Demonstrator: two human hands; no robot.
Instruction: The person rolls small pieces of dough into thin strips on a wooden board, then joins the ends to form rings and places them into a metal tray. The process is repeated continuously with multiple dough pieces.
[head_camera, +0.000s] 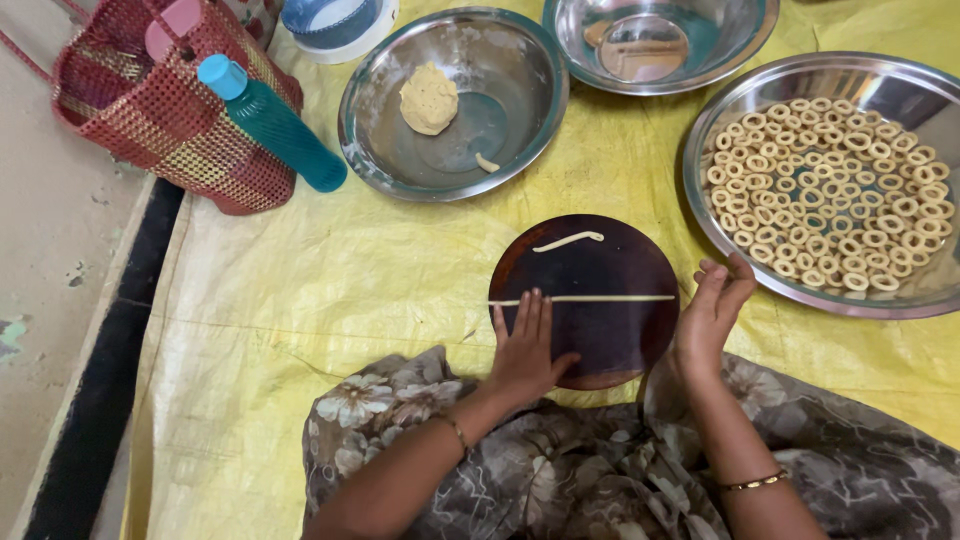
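Dough rope (585, 299), long, thin and pale, lies across the round dark wooden board (585, 300). Left hand (525, 345) is pressed flat on its end, fingers spread; right hand (712, 310) looks open at the other end. Uneven pressure could probably snap it.

The person's left hand (524, 345) lies palm down with fingers straight and together, thumb spread to the side, forearm bare with a thin bangle, while the right hand (712, 312) stands on edge, fingers lightly curled, a bangle further up its forearm.
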